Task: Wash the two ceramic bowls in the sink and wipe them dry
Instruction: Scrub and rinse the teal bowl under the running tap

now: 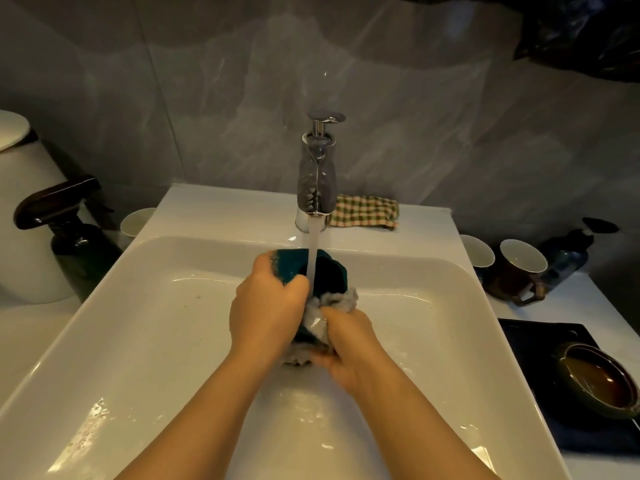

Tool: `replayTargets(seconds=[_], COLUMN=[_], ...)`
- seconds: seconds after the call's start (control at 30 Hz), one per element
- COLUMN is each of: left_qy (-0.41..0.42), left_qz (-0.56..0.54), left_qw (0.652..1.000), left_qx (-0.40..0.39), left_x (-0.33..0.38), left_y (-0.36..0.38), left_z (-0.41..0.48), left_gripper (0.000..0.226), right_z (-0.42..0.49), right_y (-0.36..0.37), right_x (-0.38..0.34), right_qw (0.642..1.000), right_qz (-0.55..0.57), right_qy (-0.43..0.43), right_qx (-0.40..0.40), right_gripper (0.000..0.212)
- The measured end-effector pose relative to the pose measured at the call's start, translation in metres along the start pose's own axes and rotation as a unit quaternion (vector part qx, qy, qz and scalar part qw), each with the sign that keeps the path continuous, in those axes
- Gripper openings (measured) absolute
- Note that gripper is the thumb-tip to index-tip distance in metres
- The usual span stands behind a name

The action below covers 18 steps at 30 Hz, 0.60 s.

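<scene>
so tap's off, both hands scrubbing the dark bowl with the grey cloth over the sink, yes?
Not quite: the tap is running, with a stream falling onto the dark bowl. The head view shows it. Left hand and right hand do hold the bowl and grey cloth over the sink.

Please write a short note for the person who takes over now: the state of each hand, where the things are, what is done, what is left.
Left hand: closed on the dark teal bowl, holding it under the running tap over the sink.
Right hand: closed on the grey cloth, pressed against that bowl.
Brown bowl: on the dark mat to the right; whether it is washed cannot be told.
Checked towel: behind the tap.
Done: washing has begun.
Left: finish this bowl, check the brown one, wipe both dry.
</scene>
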<state>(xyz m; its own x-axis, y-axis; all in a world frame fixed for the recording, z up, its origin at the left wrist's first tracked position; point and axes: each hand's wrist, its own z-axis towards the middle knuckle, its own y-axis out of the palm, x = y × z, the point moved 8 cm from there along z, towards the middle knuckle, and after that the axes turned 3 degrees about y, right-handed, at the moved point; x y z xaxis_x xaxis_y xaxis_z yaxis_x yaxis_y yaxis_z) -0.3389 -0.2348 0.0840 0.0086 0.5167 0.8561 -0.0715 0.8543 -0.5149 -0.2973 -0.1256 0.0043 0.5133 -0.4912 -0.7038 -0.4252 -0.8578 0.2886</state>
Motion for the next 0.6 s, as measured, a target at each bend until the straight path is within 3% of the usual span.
replayTargets(seconds=[0.03,0.1,0.13,0.2,0.3,0.33,0.37,0.43,0.5,0.53,0.6], left_qy=[-0.002,0.010,0.017,0.025,0.030,0.035,0.038,0.037,0.033,0.027,0.004], left_qz=[-0.001,0.021,0.033,0.043,0.015,0.012,0.013,0.010,0.001,-0.004,-0.028], left_qw=[1.000,0.999,0.996,0.991,0.986,0.987,0.989,0.995,0.999,1.000,1.000], left_qx=[-0.009,-0.049,-0.075,-0.125,-0.161,-0.155,-0.140,-0.088,-0.033,-0.013,0.008], left_x=[-0.003,-0.007,-0.007,-0.007,-0.003,-0.001,0.000,0.000,-0.002,-0.005,-0.010], left_y=[0.000,0.004,0.006,0.013,0.021,0.022,0.021,0.015,0.009,0.006,0.002], left_z=[-0.001,-0.003,-0.005,-0.009,-0.015,-0.015,-0.014,-0.012,-0.011,-0.011,-0.009], left_gripper=[0.039,0.036,0.031,0.017,0.010,0.014,0.022,0.032,0.033,0.034,0.037], right_z=[-0.001,0.000,-0.001,-0.014,-0.044,-0.049,-0.043,-0.021,-0.007,-0.004,-0.004], right_y=[0.000,-0.011,-0.017,-0.010,0.005,0.006,0.001,-0.016,-0.022,-0.015,0.001], right_x=[0.002,-0.012,-0.025,-0.046,-0.063,-0.064,-0.065,-0.054,-0.028,-0.010,0.011], right_qw=[1.000,0.981,0.942,0.863,0.719,0.699,0.730,0.861,0.957,0.986,1.000], right_qz=[0.000,-0.166,-0.277,-0.392,-0.475,-0.477,-0.463,-0.366,-0.210,-0.116,0.007], right_qy=[0.002,-0.084,-0.152,-0.289,-0.479,-0.503,-0.472,-0.313,-0.158,-0.080,0.009], right_qx=[-0.003,0.060,0.109,0.136,0.171,0.175,0.174,0.160,0.125,0.085,0.012], right_gripper=[0.014,0.013,0.013,0.021,0.031,0.034,0.034,0.024,0.021,0.020,0.017])
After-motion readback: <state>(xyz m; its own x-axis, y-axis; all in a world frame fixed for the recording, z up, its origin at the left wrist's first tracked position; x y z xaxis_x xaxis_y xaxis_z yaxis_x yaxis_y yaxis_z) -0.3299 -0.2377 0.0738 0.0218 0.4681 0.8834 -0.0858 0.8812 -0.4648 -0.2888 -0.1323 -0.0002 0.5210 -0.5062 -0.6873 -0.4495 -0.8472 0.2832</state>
